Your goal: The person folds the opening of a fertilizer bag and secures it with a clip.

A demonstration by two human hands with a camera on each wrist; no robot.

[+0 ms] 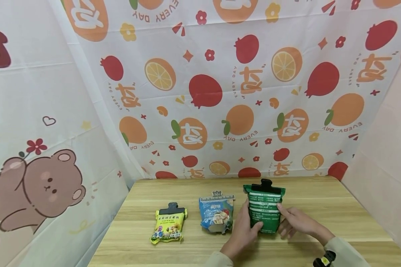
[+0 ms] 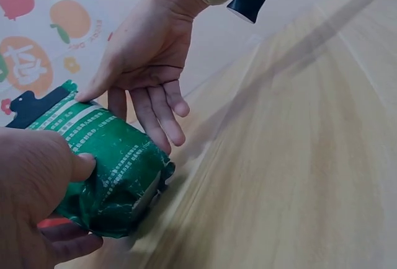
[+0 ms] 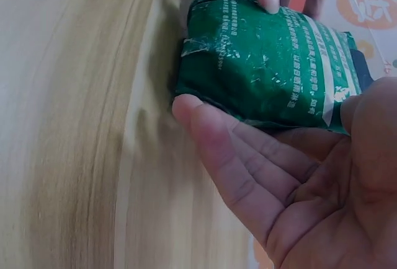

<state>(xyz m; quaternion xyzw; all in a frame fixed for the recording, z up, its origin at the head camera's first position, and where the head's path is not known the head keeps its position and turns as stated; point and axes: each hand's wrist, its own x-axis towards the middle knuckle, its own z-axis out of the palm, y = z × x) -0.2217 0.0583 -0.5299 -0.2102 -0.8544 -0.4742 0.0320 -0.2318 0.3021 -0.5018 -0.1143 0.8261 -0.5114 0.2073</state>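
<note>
A green bag [image 1: 264,212] with white print stands nearly upright on the table, its top closed by a wide black clip [image 1: 266,186]. My left hand [image 1: 243,227] grips the bag's left side, thumb across the front and fingers behind. On the right side, my right hand [image 1: 298,221] holds the edge, its thumb [image 3: 360,111] on the printed face. The right fingers [image 3: 232,163] extend along the side and toward the back, as the right wrist view shows. In the left wrist view the bag's crinkled bottom [image 2: 139,210] is near the wood.
Left of the hands lies a blue bag [image 1: 211,215] under a grey-white, keyboard-patterned clip [image 1: 217,197]. Farther left is a yellow bag [image 1: 168,225] with a black clip [image 1: 172,208]. Behind the wooden table [image 1: 137,237] hangs a fruit-print curtain [image 1: 204,122].
</note>
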